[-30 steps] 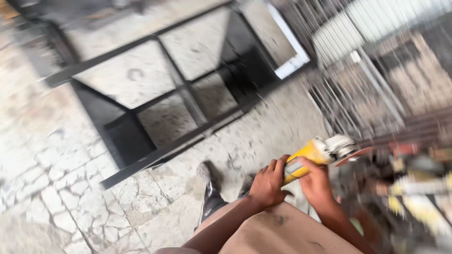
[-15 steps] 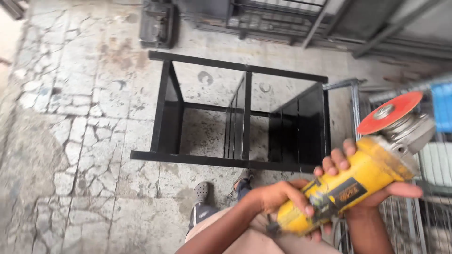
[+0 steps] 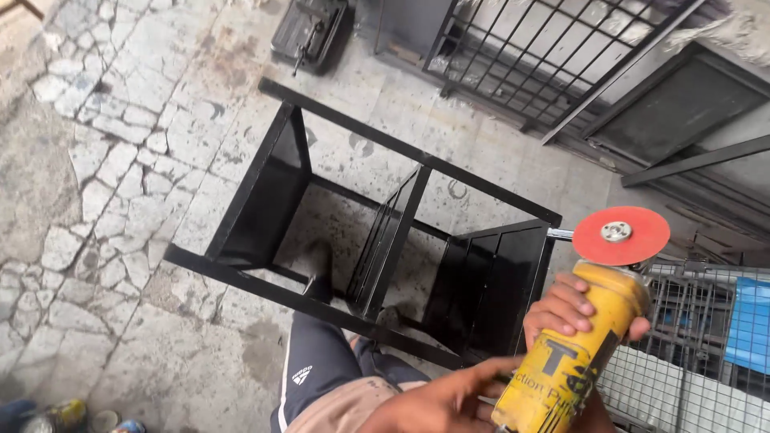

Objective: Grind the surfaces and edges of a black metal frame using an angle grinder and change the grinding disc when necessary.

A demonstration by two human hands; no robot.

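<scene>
A yellow angle grinder (image 3: 573,361) with a red disc (image 3: 621,235) points up at the lower right. My right hand (image 3: 565,309) is wrapped round its body just below the head. My left hand (image 3: 449,401) lies against the grinder's rear end at the bottom edge; its grip is partly cut off. Beyond the grinder a black metal frame (image 3: 401,208) of square tubes with sheet panels stands on the stone floor. One of my shoes (image 3: 321,269) is planted inside the frame, and my dark trouser leg (image 3: 317,365) is against its near rail.
A barred metal gate (image 3: 545,56) leans at the upper right beside dark steel sections (image 3: 682,104). A black case (image 3: 309,32) lies at the top. A wire mesh cage (image 3: 698,353) with a blue item (image 3: 750,321) stands to the right. Small cans (image 3: 64,417) sit lower left.
The view swung from the right side onto the black frame. The grinder came up closer with both hands on it, and I have stepped up to the frame with one foot inside it.
</scene>
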